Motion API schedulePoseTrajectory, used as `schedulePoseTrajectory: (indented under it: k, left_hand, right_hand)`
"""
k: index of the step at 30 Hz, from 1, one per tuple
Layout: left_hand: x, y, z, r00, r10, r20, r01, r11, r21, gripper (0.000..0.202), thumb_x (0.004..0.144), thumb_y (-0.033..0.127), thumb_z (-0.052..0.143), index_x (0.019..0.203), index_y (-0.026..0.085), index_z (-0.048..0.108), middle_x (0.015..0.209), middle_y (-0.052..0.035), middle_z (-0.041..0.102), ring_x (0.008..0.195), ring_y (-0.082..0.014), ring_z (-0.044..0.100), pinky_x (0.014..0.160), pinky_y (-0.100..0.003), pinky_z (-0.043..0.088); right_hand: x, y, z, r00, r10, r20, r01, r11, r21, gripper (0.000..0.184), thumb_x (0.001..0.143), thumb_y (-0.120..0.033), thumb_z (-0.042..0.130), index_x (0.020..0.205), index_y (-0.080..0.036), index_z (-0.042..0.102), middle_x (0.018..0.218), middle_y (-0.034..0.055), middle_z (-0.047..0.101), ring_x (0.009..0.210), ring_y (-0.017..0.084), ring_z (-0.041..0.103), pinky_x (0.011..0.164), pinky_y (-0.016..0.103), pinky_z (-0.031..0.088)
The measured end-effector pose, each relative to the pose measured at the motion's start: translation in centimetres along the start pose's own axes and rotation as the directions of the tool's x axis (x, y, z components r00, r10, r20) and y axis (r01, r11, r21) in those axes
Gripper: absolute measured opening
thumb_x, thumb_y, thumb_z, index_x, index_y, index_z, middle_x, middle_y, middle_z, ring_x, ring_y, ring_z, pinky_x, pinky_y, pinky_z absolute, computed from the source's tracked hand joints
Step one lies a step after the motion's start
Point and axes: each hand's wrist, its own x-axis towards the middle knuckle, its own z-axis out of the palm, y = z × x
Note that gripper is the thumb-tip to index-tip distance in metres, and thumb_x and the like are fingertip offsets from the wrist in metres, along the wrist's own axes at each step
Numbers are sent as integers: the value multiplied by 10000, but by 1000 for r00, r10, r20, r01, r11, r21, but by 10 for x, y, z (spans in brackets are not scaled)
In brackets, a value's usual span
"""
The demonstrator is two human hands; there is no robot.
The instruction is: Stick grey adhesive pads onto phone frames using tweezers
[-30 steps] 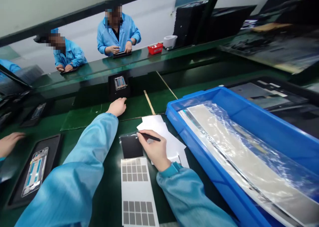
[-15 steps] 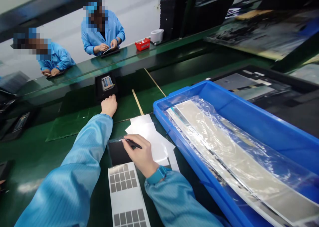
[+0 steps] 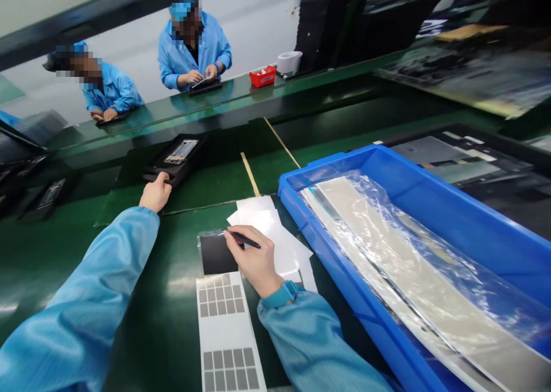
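Observation:
My left hand [image 3: 155, 192] is closed on the near edge of a black tray [image 3: 155, 167], thumb on top and fingers mostly hidden. In this tray lies a phone-like device [image 3: 182, 151] with exposed inner parts. My right hand [image 3: 256, 260] pinches slim black tweezers [image 3: 244, 239], partly covered by the fingers. Just left of that hand, a dark rectangular sheet [image 3: 215, 255] in clear film lies on the green bench. Below it is a white sheet of grey rectangular stickers [image 3: 224, 327]. White papers [image 3: 278, 243] lie beneath and behind my right hand.
A large blue bin [image 3: 344, 288] with plastic-wrapped flat sheets [image 3: 387, 254] stands at the right. Another black tray [image 3: 45, 200] is at the left. Across the bench, two people in blue coats work near a red box [image 3: 262, 76] and a white tub [image 3: 289, 63].
My left hand has gripped the black tray and shifted it left, turning it at an angle. My right hand stays by the dark sheet with the tweezers. The camera view has shifted slightly.

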Motion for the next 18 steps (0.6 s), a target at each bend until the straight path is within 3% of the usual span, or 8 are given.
schedulePoseTrajectory:
  k: [2,5,8,12,15,18]
  left_hand:
    - [-24,-29,-14,995,-95,-35,88,981,-172,199,898,188,537,1075,218,623,610,39,620,621,-168,678,667,-278,543]
    - [-55,-64,-21,963,-257,-80,192,866,-462,196,968,229,445,1093,203,594,618,54,587,555,-130,653,565,-239,535]
    - [-74,-87,-19,904,-412,-115,224,686,-692,246,992,332,526,1148,151,589,861,-10,651,703,-123,657,628,-271,573]
    - [-82,-111,-22,809,-573,-132,191,469,-862,344,955,362,607,1225,150,587,1142,-82,641,933,-178,655,784,-362,591]
    - [-82,-130,-32,757,-644,-115,162,355,-921,375,953,367,607,1263,160,575,1221,-97,620,1022,-208,643,853,-411,579]
    - [-86,-150,-50,740,-667,-84,156,291,-944,380,950,376,609,1262,160,579,1244,-101,613,1057,-220,635,886,-433,567]
  right_hand:
    - [2,-2,-1,1000,29,-8,-29,999,-17,44,849,-197,697,866,-212,734,825,42,758,658,170,700,647,300,606]
    - [4,-4,-1,998,63,-19,-64,996,-56,51,837,-230,720,861,-193,744,800,46,758,614,165,678,636,304,596]
    - [6,-4,-1,996,80,-25,-82,993,-90,97,820,-274,742,845,-181,752,784,54,759,616,176,672,646,322,593]
    - [7,1,-1,991,129,-42,-134,983,-127,171,797,-335,765,846,-171,763,810,73,766,658,200,684,683,355,586]
    - [7,5,-1,987,151,-55,-158,973,-166,205,793,-366,766,861,-172,769,835,78,768,670,208,688,701,371,578]
    - [7,6,-1,985,153,-77,-165,972,-170,226,790,-385,765,858,-169,767,845,83,767,681,212,691,708,375,577]
